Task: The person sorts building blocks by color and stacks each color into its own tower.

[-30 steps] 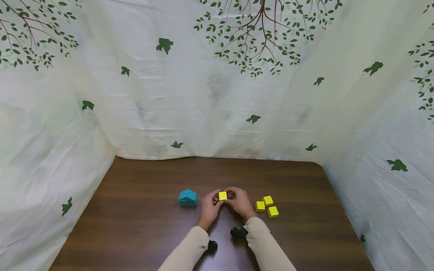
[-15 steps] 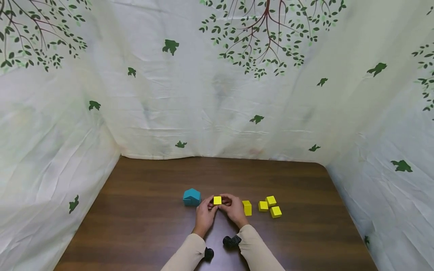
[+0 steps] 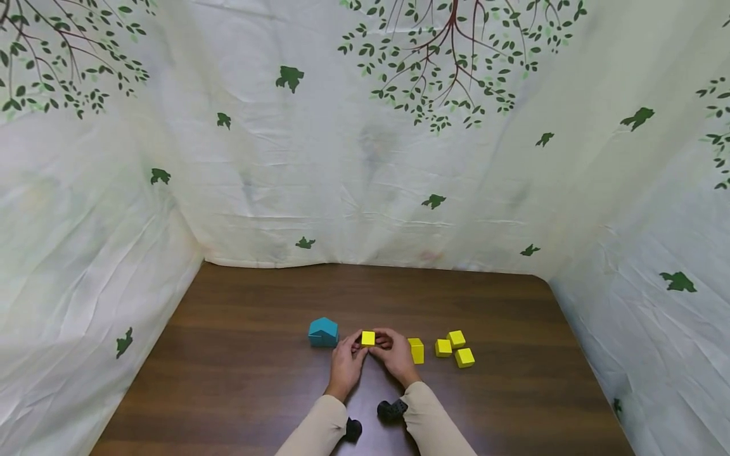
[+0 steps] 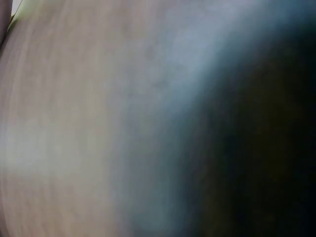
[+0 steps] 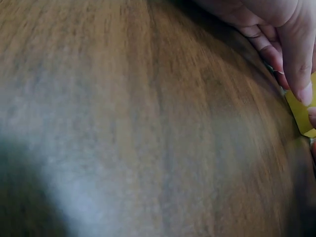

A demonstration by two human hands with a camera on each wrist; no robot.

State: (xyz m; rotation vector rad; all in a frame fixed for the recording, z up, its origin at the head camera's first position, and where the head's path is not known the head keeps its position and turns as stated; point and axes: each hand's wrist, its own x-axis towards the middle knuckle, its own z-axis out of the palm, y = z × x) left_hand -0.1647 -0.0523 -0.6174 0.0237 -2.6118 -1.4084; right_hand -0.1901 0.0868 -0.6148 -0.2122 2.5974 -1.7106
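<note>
In the head view, a yellow cube [image 3: 368,339] is held between both hands above the middle of the table. My left hand [image 3: 345,364] pinches it from the left, and my right hand [image 3: 395,356] grips its right side. The right wrist view shows a thumb [image 5: 298,69] pressed against the yellow cube [image 5: 301,114], partly cut off by the frame edge. Just left of the hands sits a blue block shape [image 3: 323,332] with a peaked top and seams. A taller yellow block [image 3: 417,350] stands beside my right hand, partly hidden by it.
Three more yellow cubes [image 3: 455,348] lie grouped farther right on the brown wooden table [image 3: 256,380]. White cloth [image 3: 365,164] with leaf prints surrounds its back and sides. Dark wrist cameras [image 3: 391,411] hang below the sleeves. The left wrist view is mostly blurred tabletop.
Both hands have come slightly nearer with the yellow cube, uncovering the yellow block to the right of my right hand. The head view has shifted slightly. Little differs over the last half second.
</note>
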